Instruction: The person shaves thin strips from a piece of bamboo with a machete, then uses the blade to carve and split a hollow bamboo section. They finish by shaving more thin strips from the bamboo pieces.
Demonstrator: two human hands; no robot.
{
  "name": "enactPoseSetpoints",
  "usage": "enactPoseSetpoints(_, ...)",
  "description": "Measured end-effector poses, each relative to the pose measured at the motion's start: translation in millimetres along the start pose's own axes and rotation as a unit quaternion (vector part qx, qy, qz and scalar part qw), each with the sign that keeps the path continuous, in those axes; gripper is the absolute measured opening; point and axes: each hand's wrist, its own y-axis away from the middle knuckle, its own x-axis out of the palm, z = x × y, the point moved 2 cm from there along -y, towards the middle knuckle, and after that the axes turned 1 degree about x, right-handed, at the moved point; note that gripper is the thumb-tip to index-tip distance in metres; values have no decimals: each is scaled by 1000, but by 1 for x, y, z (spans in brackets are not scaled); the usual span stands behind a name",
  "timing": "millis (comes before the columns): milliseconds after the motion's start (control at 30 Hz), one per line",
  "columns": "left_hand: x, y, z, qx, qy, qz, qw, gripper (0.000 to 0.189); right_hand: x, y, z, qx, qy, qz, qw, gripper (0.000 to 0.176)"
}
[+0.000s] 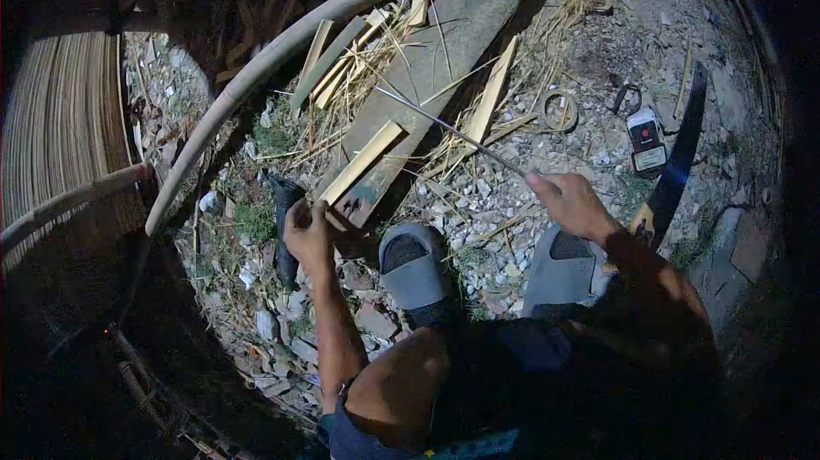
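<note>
My left hand [309, 236] is closed on the lower end of a pale split strip [364, 161], which lies slanted over a grey wooden board [427, 76]. In my right hand [574, 204], on the other side, the fingers are wrapped round the near end of a long thin rod or blade [461, 135]. The rod points up and to the left, its far end above the board beyond the strip. Its handle is hidden in my fist. A dark object [286, 204] lies just left of my left hand.
Loose strips [494, 93] and straw surround the board. To the right are a tape roll [559, 110], a small black-and-white device [647, 140] and a saw [681, 152]. A curved pole [256, 67] arcs across the left. My sandals [416, 265] rest on rubble.
</note>
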Motion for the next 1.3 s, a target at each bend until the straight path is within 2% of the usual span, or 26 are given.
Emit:
enactPoseSetpoints(33,7,2,-12,0,0,-2,1000,37,2,0,-2,-1,0,1,1000,67)
enactPoseSetpoints(67,13,4,-31,148,-52,-29,987,39,2,-1,-3,-8,11,2,1000,66)
enactPoseSetpoints(100,22,7,-52,292,-102,-57,949,41,1,-2,-4,-16,23,3,1000,65)
enactPoseSetpoints(167,49,4,-83,369,-55,99,922,52,2,-3,-8,-21,24,4,999,64)
enactPoseSetpoints(233,81,-9,-103,439,-83,169,878,62,3,-3,-4,-27,22,5,999,63)
enactPoseSetpoints(300,94,-10,-115,448,-134,180,865,64,-2,1,3,-4,57,21,998,62)
enactPoseSetpoints(367,98,-16,-123,393,-151,225,879,60,-1,6,3,-13,52,-9,999,62)
enactPoseSetpoints(400,101,-24,-119,253,-75,286,921,53,-2,7,2,-25,45,-36,998,62)
enactPoseSetpoints(433,99,-29,-117,255,-76,287,920,53,-2,7,2,-24,43,-38,998,62)
enactPoseSetpoints(500,91,-29,-114,310,0,286,906,31,-3,4,0,-24,-15,-38,999,59)
enactPoseSetpoints(533,79,-17,-130,238,154,256,924,43,-4,3,1,-22,-17,-39,999,59)
enactPoseSetpoints(567,46,-2,-166,407,-4,165,898,36,-5,4,3,-16,3,-36,999,59)
enactPoseSetpoints(600,23,10,-190,459,13,103,883,29,-7,4,5,-11,24,-33,999,58)
enactPoseSetpoints(633,9,7,-177,360,168,106,912,27,-8,5,7,-11,23,-30,999,58)
enactPoseSetpoints(700,-10,27,-189,275,370,12,887,27,-9,3,14,-45,5,-30,999,55)
enactPoseSetpoints(733,-12,28,-185,277,368,10,888,27,-6,0,15,-48,4,-29,998,55)
enactPoseSetpoints(800,-9,30,-168,306,436,2,846,30,0,-1,14,-45,7,-14,999,65)
enactPoseSetpoints(833,-6,31,-159,306,436,2,846,30,0,0,19,-46,8,-14,999,65)
enactPoseSetpoints(900,0,36,-147,296,260,-66,917,36,1,4,37,-87,-10,-23,996,62)
enactPoseSetpoints(933,0,46,-157,357,207,-99,906,37,4,5,43,-85,-10,-23,996,62)
enactPoseSetpoints(1033,-4,54,-144,412,166,-116,888,34,12,12,64,-113,13,7,994,52)
enactPoseSetpoints(1100,-7,62,-141,415,123,-130,892,32,15,23,85,-167,-9,20,986,46)
enactPoseSetpoints(1133,-8,62,-138,422,175,-115,882,32,20,26,90,-209,-28,-3,978,45)
enactPoseSetpoints(1233,-12,65,-137,439,262,-96,854,31,24,20,94,-182,-33,30,982,55)
enactPoseSetpoints(1267,-16,66,-126,432,187,-119,874,30,26,14,91,-222,35,-21,974,53)
enactPoseSetpoints(1300,-18,66,-121,423,112,-141,888,29,23,10,91,-224,37,-21,974,53)
